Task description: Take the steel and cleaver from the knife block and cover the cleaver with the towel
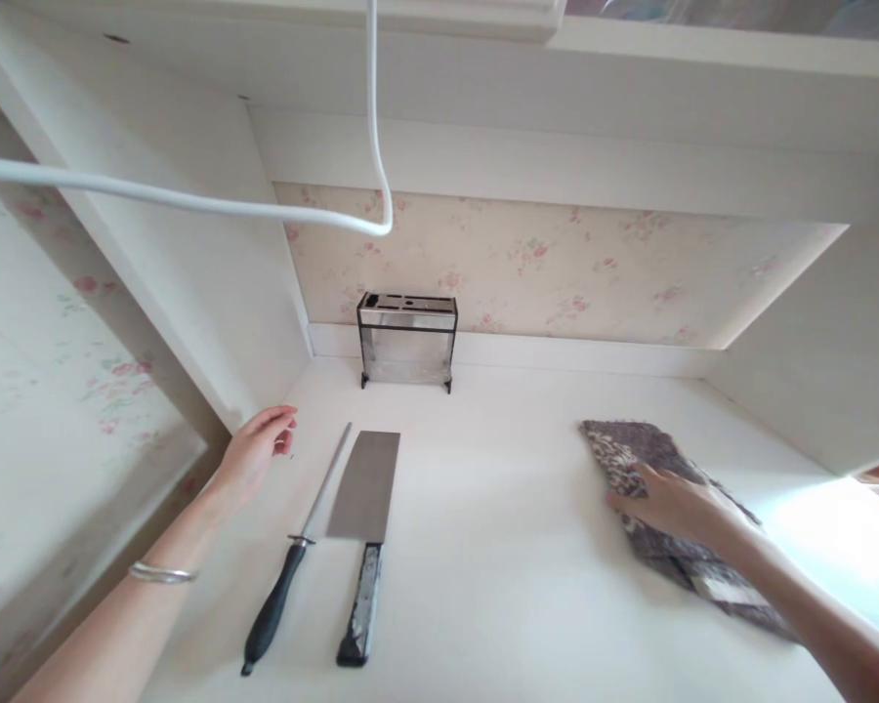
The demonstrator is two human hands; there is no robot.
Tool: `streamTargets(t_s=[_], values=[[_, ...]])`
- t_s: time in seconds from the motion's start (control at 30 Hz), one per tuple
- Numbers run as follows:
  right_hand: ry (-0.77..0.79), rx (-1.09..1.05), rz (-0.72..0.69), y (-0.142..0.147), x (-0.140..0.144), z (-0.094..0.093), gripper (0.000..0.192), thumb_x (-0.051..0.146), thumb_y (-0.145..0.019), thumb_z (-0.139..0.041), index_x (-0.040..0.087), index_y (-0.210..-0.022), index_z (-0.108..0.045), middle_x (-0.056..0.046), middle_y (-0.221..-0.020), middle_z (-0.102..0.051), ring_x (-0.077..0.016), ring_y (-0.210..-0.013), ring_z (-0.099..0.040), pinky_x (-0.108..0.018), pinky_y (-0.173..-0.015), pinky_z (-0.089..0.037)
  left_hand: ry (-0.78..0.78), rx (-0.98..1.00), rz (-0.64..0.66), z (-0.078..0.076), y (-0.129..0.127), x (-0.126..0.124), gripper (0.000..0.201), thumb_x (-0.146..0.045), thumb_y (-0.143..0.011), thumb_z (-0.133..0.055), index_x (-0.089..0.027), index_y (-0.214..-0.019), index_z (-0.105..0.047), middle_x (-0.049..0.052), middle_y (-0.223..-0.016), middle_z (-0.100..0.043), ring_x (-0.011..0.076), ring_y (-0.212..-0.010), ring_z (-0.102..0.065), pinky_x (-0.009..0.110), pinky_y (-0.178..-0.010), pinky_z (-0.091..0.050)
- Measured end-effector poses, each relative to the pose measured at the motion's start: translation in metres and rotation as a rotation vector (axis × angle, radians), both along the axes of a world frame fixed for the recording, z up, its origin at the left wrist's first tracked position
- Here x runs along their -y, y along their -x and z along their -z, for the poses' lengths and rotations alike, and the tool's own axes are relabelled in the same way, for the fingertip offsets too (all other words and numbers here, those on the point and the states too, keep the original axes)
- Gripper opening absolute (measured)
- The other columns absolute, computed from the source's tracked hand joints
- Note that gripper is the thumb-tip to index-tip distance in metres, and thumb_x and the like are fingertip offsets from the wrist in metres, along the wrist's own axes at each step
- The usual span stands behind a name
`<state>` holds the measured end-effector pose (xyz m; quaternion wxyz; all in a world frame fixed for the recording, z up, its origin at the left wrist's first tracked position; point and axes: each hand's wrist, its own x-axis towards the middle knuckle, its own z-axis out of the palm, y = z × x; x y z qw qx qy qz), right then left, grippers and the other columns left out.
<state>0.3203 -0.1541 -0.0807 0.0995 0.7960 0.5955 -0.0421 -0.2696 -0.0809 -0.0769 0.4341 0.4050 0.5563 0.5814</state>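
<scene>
Head view shows a white, smooth-topped counter [498,547] with a brown-grey, cream-patterned folded cloth [674,560] on its right side. The right hand [678,503] lies across the cloth, fingers towards its left edge; whether this grip pinches a fold or merely rests there, I cannot tell. The cloth looks light, soft and limp, so it would likely sag if lifted by one corner; gathering several layers between thumb and fingers should keep the folds together.

The left hand [260,439] is near the left wall panel, its grip loosely curled around nothing visible. Nearest to it lies a slim metal sharpening rod with a black handle [290,571], and just beside that a broad grey steel cleaver with a worn black handle [366,498]. Both seem rigid, the cleaver probably the heavier and best held by its handle, clear of the edge. Behind them stands an upright black-framed knife block with translucent sides [408,353].
</scene>
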Motion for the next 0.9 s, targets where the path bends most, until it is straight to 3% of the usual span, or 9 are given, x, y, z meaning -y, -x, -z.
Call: streamTargets(t_s=[0.13, 0.2, 0.3, 0.4, 0.53, 0.7, 0.8, 0.9], values=[[-0.067, 0.122, -0.162, -0.009, 0.027, 0.014, 0.054, 0.036, -0.086, -0.041, 0.02, -0.137, -0.045, -0.02, -0.11, -0.063, -0.0396, -0.097, -0.061, -0.05, -0.077, -0.042, 0.002, 0.094, -0.066, 0.003, 0.011, 0.011, 0.034, -0.033, -0.058, -0.076, -0.017, -0.086, -0.066, -0.002, -0.074, -0.06, 0.0068, -0.053, -0.05, 0.02, -0.05, -0.039], [-0.072, 0.109, -0.175, -0.001, 0.024, 0.009, 0.059, 0.024, -0.08, -0.045, 0.02, -0.139, -0.043, -0.018, -0.105, -0.066, -0.0372, -0.094, -0.063, -0.046, -0.075, -0.043, -0.015, 0.138, -0.056, 0.002, 0.009, 0.014, 0.033, -0.031, -0.058, -0.077, -0.017, -0.085, -0.066, -0.002, -0.074, -0.06, 0.0075, -0.055, -0.051, 0.02, -0.051, -0.039], [-0.084, 0.005, -0.135, 0.027, 0.01, -0.01, 0.06, 0.025, -0.079, -0.046, 0.022, -0.139, -0.044, -0.016, -0.102, -0.068, -0.0342, -0.093, -0.064, -0.04, -0.074, -0.045, -0.02, 0.165, 0.008, 0.0, -0.002, 0.019, 0.033, -0.031, -0.058, -0.078, -0.016, -0.086, -0.066, 0.0, -0.076, -0.06, 0.0084, -0.058, -0.052, 0.02, -0.053, -0.041], [-0.101, -0.098, -0.203, 0.077, -0.002, -0.03, 0.063, 0.027, -0.08, -0.044, 0.022, -0.142, -0.039, -0.014, -0.102, -0.068, -0.0319, -0.095, -0.064, -0.038, -0.078, -0.045, -0.011, 0.193, 0.032, 0.002, -0.011, 0.022, 0.035, -0.032, -0.058, -0.078, -0.015, -0.086, -0.066, -0.001, -0.075, -0.06, 0.0082, -0.058, -0.053, 0.02, -0.053, -0.041], [-0.136, -0.212, -0.448, 0.164, -0.003, -0.046, 0.064, 0.022, -0.076, -0.046, 0.018, -0.14, -0.042, -0.014, -0.131, -0.054, -0.0301, -0.11, -0.058, -0.038, -0.092, -0.041, 0.01, 0.196, 0.004, 0.014, -0.01, 0.022, 0.037, -0.034, -0.057, -0.08, -0.015, -0.086, -0.066, -0.001, -0.074, -0.06, 0.0081, -0.056, -0.053, 0.02, -0.052, -0.041], [-0.1, -0.301, -0.56, 0.264, 0.012, -0.048, 0.049, 0.025, -0.078, -0.046, 0.016, -0.126, -0.054, -0.017, -0.125, -0.055, -0.032, -0.093, -0.065, -0.043, -0.082, -0.046, 0.032, 0.14, 0.013, 0.024, 0.003, 0.024, 0.04, -0.037, -0.057, -0.079, -0.015, -0.088, -0.066, -0.001, -0.075, -0.06, 0.0076, -0.054, -0.052, 0.02, -0.052, -0.041], [-0.02, -0.335, -0.61, 0.304, 0.023, -0.048, 0.048, 0.033, -0.079, -0.049, 0.014, -0.122, -0.056, -0.02, -0.114, -0.06, -0.035, -0.09, -0.065, -0.042, -0.073, -0.049, 0.046, 0.05, 0.013, 0.025, 0.007, 0.025, 0.042, -0.041, -0.058, -0.078, -0.015, -0.089, -0.066, 0.001, -0.077, -0.062, 0.0087, -0.056, -0.053, 0.021, -0.054, -0.042], [0.005, -0.372, -0.601, 0.322, 0.028, -0.05, 0.066, 0.055, -0.078, -0.051, 0.01, -0.127, -0.053, -0.023, -0.115, -0.058, -0.0391, -0.095, -0.063, -0.045, -0.073, -0.05, 0.055, -0.003, 0.021, 0.025, 0.008, 0.025, 0.043, -0.044, -0.06, -0.077, -0.015, -0.09, -0.066, 0.001, -0.078, -0.062, 0.009, -0.056, -0.053, 0.021, -0.054, -0.043]])
